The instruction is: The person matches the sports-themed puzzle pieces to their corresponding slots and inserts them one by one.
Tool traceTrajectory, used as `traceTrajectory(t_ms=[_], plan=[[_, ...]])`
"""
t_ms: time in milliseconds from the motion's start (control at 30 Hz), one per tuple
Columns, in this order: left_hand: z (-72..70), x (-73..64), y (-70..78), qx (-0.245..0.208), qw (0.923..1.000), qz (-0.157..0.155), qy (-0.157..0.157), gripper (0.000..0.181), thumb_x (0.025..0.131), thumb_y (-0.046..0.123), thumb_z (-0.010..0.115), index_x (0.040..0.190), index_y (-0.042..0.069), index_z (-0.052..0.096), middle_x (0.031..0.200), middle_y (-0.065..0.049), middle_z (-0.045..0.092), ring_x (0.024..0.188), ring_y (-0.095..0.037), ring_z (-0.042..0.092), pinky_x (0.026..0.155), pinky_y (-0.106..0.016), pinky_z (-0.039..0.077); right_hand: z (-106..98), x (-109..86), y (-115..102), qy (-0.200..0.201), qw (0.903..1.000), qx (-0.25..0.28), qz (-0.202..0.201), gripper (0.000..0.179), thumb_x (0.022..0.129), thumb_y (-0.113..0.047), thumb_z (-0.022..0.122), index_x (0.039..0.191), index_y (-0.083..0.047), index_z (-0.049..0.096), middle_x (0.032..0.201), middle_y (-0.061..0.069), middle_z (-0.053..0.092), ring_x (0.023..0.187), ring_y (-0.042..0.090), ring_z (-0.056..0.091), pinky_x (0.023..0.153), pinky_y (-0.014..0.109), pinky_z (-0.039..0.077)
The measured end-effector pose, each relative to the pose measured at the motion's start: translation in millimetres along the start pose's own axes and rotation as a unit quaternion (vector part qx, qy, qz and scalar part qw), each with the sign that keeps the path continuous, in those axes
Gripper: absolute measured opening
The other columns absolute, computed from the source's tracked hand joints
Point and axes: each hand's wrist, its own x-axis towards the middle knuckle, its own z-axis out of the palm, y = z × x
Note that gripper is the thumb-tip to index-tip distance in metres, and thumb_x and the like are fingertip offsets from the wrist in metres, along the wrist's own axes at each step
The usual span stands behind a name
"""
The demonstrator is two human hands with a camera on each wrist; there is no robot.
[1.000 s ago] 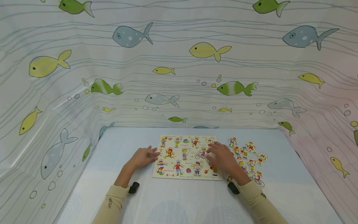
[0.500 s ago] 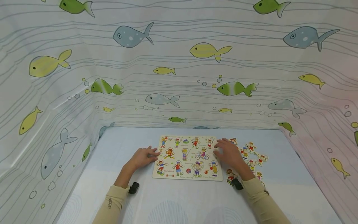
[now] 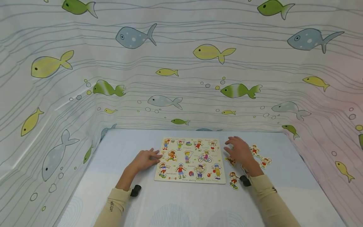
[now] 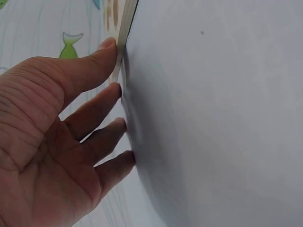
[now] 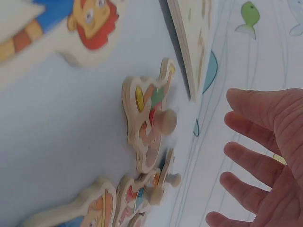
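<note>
Pale wall sheeting [image 3: 181, 83] with wavy lines and green, blue and yellow fish [image 3: 207, 52] goes round a light blue counter [image 3: 193, 200]. The left hand [image 3: 146, 159] has its fingers apart, and its thumb touches the left edge of a flat, cream wooden board [image 3: 216, 160] with bright sports kids on it. The right hand [image 3: 239, 154] has its fingers spread, up above some loose pieces just right of the board. One small wooden piece [image 5: 142, 127] near it has a round knob. A skateboard kid piece [image 3: 233, 181] lies closer to the sleeves, and a tennis kid piece [image 3: 265, 162] lies farther right. Both arms wear tan sleeves [image 3: 113, 203], with a little black thing [image 3: 136, 190] at each wrist.
</note>
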Motion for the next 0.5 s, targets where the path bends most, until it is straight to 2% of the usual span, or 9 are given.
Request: traceTrajectory(t_ms=[267, 500], plan=[[1.6, 0.5, -1.3, 0.005, 1.0, 0.002, -0.001, 0.028, 0.087, 0.019, 0.076, 0.114, 0.011, 0.075, 0.132, -0.013, 0.06, 0.134, -0.042, 0.043, 0.108, -0.061, 0.032, -1.9, 5.8, 17.3, -0.005, 0.9999, -0.012, 0.009, 0.034, 0.093, -0.025, 0.07, 0.118, -0.001, 0.068, 0.136, 0.023, 0.055, 0.134, 0.044, 0.04, 0.104, 0.062, 0.036], [1.2, 0.4, -0.1, -0.001, 1.0, -0.008, -0.001, 0.028, 0.087, 0.019, 0.076, 0.114, 0.011, 0.075, 0.133, -0.012, 0.06, 0.135, -0.041, 0.042, 0.109, -0.06, 0.031, -3.4, 9.2, 30.9, 0.014, 0.9994, -0.024, 0.022, 0.03, 0.091, -0.021, 0.072, 0.113, -0.002, 0.07, 0.121, 0.02, 0.064, 0.125, 0.044, 0.048, 0.092, 0.062, 0.045]])
